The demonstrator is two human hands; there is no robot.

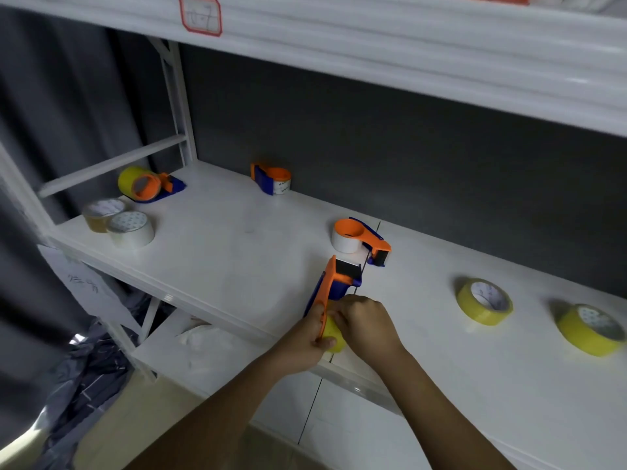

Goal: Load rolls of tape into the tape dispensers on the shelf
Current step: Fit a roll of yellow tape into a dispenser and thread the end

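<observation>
So the left hand (307, 339) is clamped round the dispenser (334, 290) at the shelf (220, 242) front edge, bracing it, probably so the hub doesn't wander. The right hand (364, 322) pinches the yellow roll (334, 335) against it, seating it by the look. Spare rolls (484, 301) wait right of the dispenser, within reach.

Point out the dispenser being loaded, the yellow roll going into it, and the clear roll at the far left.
Dispenser in hand (341, 281), head view: on its orange and blue body above the hands.
Yellow roll (334, 335), head view: on the outer tape face between the hands.
Clear roll (131, 228), head view: on its side wall.
</observation>
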